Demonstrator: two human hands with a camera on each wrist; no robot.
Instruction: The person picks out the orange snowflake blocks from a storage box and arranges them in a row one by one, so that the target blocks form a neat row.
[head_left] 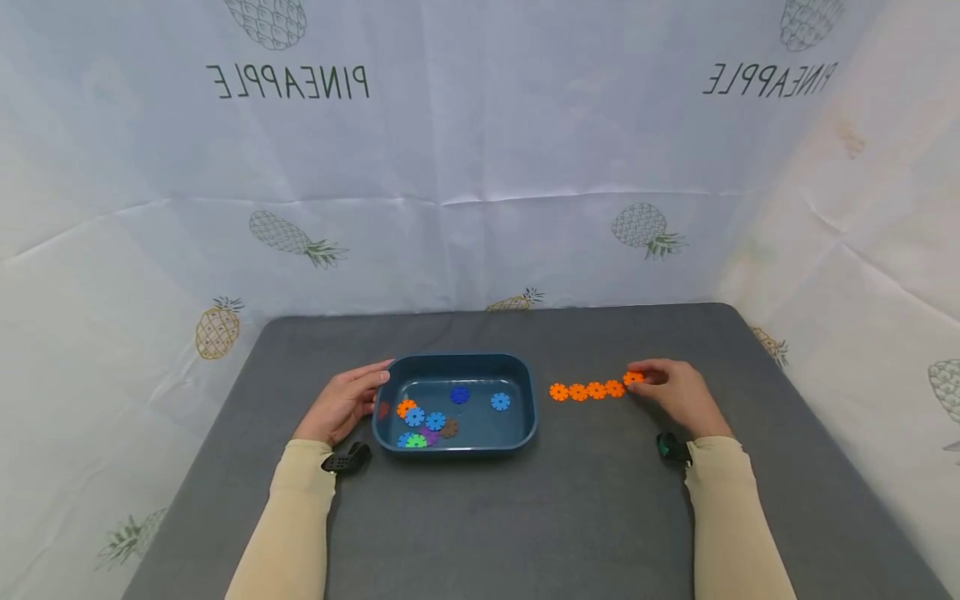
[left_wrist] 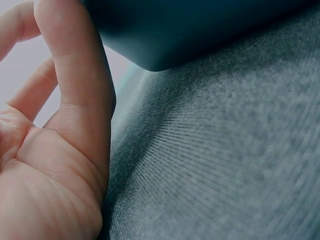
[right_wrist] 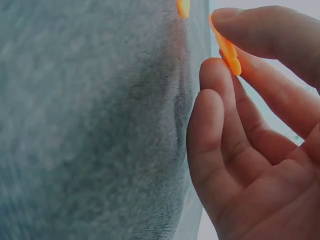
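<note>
My left hand (head_left: 341, 406) grips the left end of a dark blue tray (head_left: 480, 450), thumb at the rim and fingers along the outside. In the left wrist view the tray's corner (left_wrist: 155, 55) shows beyond the thumb. My right hand (head_left: 678, 396) pinches an orange notched disc (head_left: 633, 378) between thumb and fingers at the right end of a row. The pinched disc (right_wrist: 227, 47) is seen edge-on in the right wrist view. Several more orange discs (head_left: 587, 391) lie in that row on the table, to the right of the tray.
Inside the tray lie several notched discs: dark blue (head_left: 460, 395), light blue (head_left: 500, 402), orange (head_left: 406, 407), brown (head_left: 449, 428), purple (head_left: 431, 435) and green (head_left: 416, 442). A grey cloth covers the table (head_left: 510, 525). Behind it hangs a white pineapple-print curtain (head_left: 465, 167).
</note>
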